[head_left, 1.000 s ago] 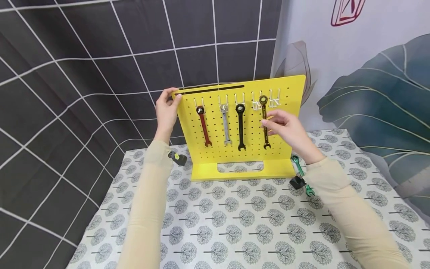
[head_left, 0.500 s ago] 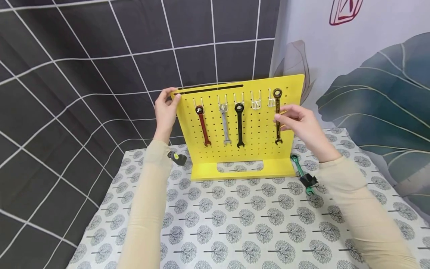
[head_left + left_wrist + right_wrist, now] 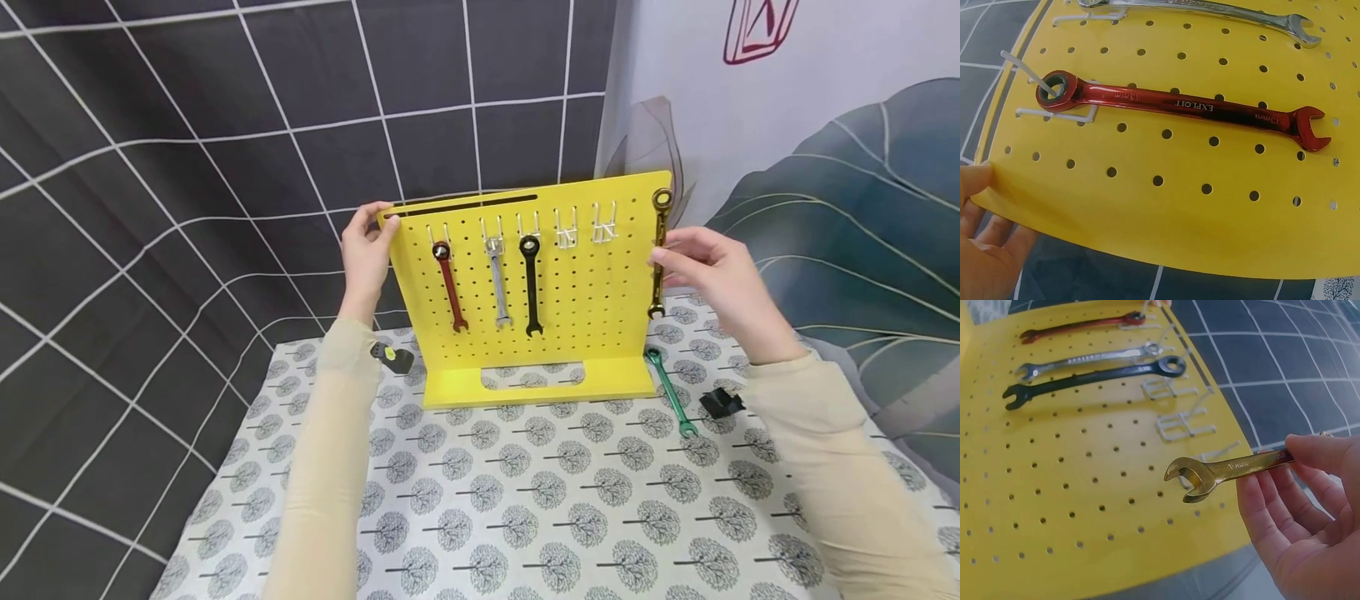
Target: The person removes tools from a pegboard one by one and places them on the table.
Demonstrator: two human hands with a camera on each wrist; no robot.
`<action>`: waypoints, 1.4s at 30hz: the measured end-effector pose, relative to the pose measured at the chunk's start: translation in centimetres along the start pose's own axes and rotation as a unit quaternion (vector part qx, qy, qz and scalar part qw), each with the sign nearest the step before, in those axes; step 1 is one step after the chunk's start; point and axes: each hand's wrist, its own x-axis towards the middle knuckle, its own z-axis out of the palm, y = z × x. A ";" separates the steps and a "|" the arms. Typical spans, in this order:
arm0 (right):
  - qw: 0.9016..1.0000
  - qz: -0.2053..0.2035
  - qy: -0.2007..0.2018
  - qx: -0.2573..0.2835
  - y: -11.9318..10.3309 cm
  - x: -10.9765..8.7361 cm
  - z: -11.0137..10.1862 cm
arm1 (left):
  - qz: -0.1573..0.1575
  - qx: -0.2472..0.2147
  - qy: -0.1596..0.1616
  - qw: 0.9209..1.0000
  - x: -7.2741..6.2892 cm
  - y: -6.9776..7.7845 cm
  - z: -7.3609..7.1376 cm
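My left hand (image 3: 367,258) grips the top left corner of a yellow pegboard (image 3: 585,292), thumb in front. At the board's right edge my right hand (image 3: 723,279) pinches a gold combination wrench (image 3: 659,250) by its shank, ring end up. In the right wrist view its open end (image 3: 1194,478) points toward the board, off the hooks. On white hooks hang a red wrench (image 3: 451,287), a silver wrench (image 3: 499,283) and a black wrench (image 3: 532,287). The red wrench (image 3: 1191,106) has a hook through its ring in the left wrist view.
Two white hooks (image 3: 566,229) at the right of the board hold nothing. A green wrench (image 3: 672,392) lies on the tree-patterned tablecloth (image 3: 525,483) beside the board's base. A dark grid curtain (image 3: 315,167) stands behind, a leaf-print curtain (image 3: 862,208) to the right.
My right hand has carried the gold wrench rightward, from in front of the hooks to the board's right edge. The left hand keeps its grip on the corner.
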 end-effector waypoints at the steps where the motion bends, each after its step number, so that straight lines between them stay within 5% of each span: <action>1: 1.000 0.002 0.002 0.001 0.0 -0.1 -0.3 | -0.001 0.000 -0.001 1.000 0.0 0.0 0.0; 13: 0.998 0.006 0.026 0.051 0.7 -1.0 -3.4 | 0.000 0.004 -0.001 1.000 0.2 -0.2 0.0; 24: 0.998 0.047 0.037 0.035 2.7 -1.8 -5.1 | -0.002 -0.003 -0.001 1.000 0.0 -0.5 -0.1; 35: 0.993 0.090 0.027 -0.071 4.5 -3.0 -6.0 | -0.003 -0.008 0.000 1.000 0.2 -0.4 0.0; 42: 0.992 0.107 0.011 -0.058 5.9 -3.8 -6.3 | -0.001 -0.012 0.000 1.000 0.2 -0.2 0.0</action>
